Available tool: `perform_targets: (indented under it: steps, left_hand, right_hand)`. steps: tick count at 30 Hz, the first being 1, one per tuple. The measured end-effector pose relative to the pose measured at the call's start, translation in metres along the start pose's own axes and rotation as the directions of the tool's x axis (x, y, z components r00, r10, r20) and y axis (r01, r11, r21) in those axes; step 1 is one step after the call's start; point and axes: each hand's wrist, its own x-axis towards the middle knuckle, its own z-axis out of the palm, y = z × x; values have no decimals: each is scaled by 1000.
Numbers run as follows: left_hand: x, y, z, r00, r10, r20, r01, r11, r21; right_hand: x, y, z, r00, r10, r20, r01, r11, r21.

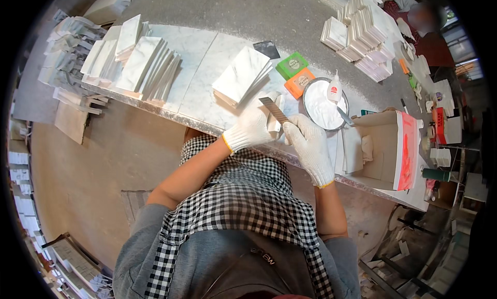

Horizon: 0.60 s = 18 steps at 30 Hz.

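Observation:
Both my hands wear white knitted gloves and meet near the table's front edge. My right hand (311,146) is closed on one end of a flat grey-brown strip with fine cross lines (273,109); I cannot make out its exact kind. My left hand (251,125) curls round a small white piece (274,123), mostly hidden by the glove and the strip. The strip slants across this piece; whether they touch is hard to tell. Just beyond my left hand lies a stack of white marble-look tiles (242,75).
Right of the tiles lie a green box (292,65), an orange box (300,83) and a dark square (267,49). A round pan of white powder (317,108) holds a white bottle (334,89) and a spatula. An open carton (380,162) stands at right; more tile stacks (147,66) at left. Someone sits far right.

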Motion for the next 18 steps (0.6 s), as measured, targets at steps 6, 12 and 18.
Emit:
perform_targets:
  steps: [6, 12, 18]
  left_hand:
    - [7, 5, 1, 981, 138, -134, -133, 990, 48]
    - [6, 4, 2, 985, 113, -132, -108, 993, 44]
    - [6, 6, 0, 994, 82, -74, -80, 997, 17]
  right_hand:
    - [-7, -5, -3, 1000, 16, 14, -16, 1000, -6]
    - [2, 2, 2, 998, -26, -53, 27, 999, 27]
    - [-5, 0, 3, 999, 6, -33, -5, 999, 33]
